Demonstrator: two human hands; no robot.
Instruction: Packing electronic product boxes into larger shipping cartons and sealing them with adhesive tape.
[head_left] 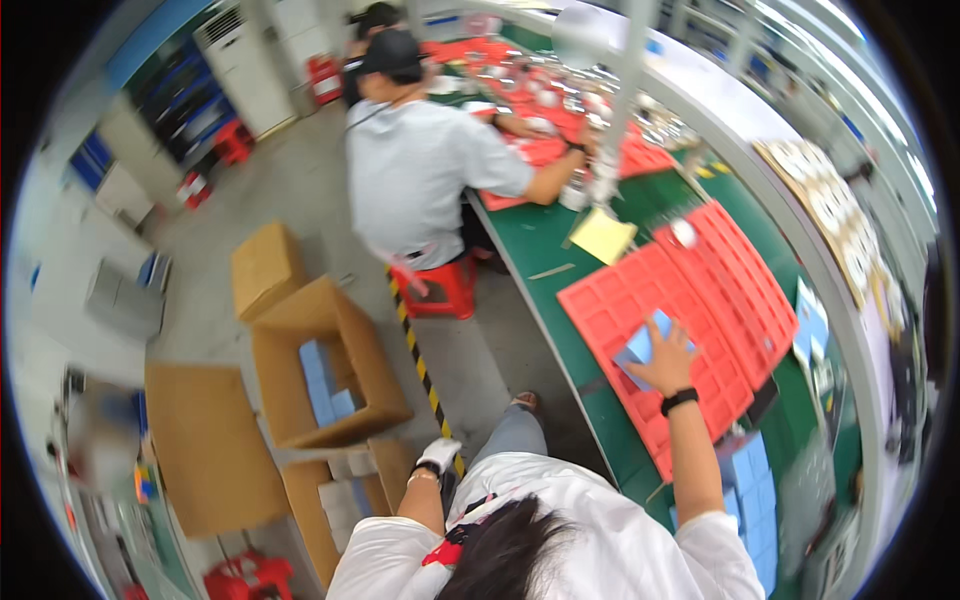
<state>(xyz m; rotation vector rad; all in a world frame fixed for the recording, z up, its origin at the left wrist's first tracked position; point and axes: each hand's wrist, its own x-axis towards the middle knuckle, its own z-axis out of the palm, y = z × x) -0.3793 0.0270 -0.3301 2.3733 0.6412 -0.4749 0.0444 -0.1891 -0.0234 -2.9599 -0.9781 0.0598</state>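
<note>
Over the red compartment trays (690, 400) on the green workbench, my right hand (668, 362) is closed around a small light-blue box (640, 345). A black band circles that wrist. My left hand (438, 453), in what looks like a white glove, hangs low beside my leg, next to the open cartons. Its fingers are too small and unclear to make out. An open cardboard carton (335, 420) on the left holds several blue boxes (318, 380). Stacked blue boxes (750, 480) also stand on the bench to the right of my right forearm.
A co-worker (410, 170) sits on a red stool (440, 288) farther along the bench, beside red trays of small parts. A second open carton (310, 510) with pale boxes stands near my left. A yellow paper (603, 236) lies on the bench; striped tape (420, 365) marks the floor.
</note>
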